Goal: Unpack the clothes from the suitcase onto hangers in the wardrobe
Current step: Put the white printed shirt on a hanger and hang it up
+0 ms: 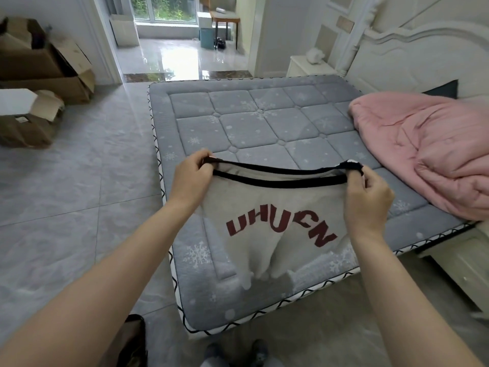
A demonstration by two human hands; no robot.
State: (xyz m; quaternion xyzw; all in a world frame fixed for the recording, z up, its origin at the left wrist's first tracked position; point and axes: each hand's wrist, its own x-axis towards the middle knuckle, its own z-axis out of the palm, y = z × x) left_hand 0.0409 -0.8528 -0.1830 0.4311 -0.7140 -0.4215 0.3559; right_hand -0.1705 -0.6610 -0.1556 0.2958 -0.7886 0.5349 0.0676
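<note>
I hold up a white garment (267,207) with a black collar band and dark red letters across its front. It hangs in the air over the near part of the grey quilted mattress (264,123). My left hand (191,178) pinches the left end of the black band. My right hand (367,194) pinches the right end, and the band is stretched between them. The lower part of the garment hangs blurred. No suitcase, hanger or wardrobe is in view.
A pink duvet (428,152) is bunched on the right of the mattress, by the white headboard (423,56). Open cardboard boxes (45,64) stand on the tiled floor at the left. A doorway (182,43) opens beyond the bed. A dark object (135,340) lies by my feet.
</note>
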